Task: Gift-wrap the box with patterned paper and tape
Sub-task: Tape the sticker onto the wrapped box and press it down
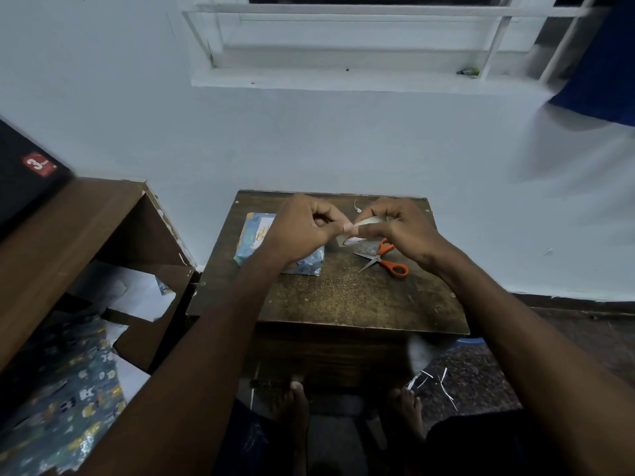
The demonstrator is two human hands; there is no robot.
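Left hand (pixel 302 231) and right hand (pixel 398 228) raised above scratched dark wooden surface (pixel 343 297), fingers curled, thumb and forefinger tips pinched together on pale glossy roll of tape (pixel 357 231). Behind left hand, flat on surface: rectangular box in blue patterned paper (pixel 256 235). Right of box: steel scissors with orange plastic handles (pixel 385 261), blades slightly parted.

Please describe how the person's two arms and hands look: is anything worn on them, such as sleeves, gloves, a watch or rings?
Both forearms are bare up to the frame edge; no sleeves show. The left hand and right hand wear no gloves. No watch, bracelet or ring is visible on either wrist or on the fingers that show, though some fingers are curled and partly hidden.
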